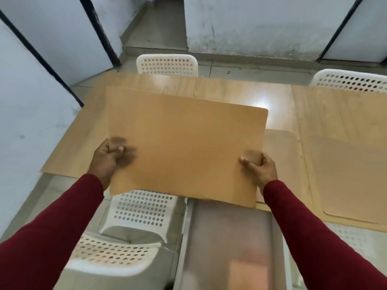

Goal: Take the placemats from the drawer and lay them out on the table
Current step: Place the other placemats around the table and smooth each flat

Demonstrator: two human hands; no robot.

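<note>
I hold one mat [184, 147] up in the air with both hands. My left hand [107, 158] pinches its left edge, thumb on top and fingers curled under. My right hand [258, 167] pinches its right edge the same way. So both grips are tight on the mat. The mat is tan and flat, and it tilts a little. It hangs over the near left part of the surface [230, 91], not touching it.

Two more mats lie flat on the surface. One [280, 155] is just right of my right hand, partly hidden behind the mat I hold. The other [351, 181] is farther right, near the near edge.

Below the mat I hold, an open drawer [228, 243] sticks out toward me. It looks blurry, so I cannot tell what is in it.

A white chair [144, 208] with holes stands near me on the left. Another chair [167, 64] is at the far side, and a third [351, 80] is at the far right.

My sleeves [62, 231] are dark red.
</note>
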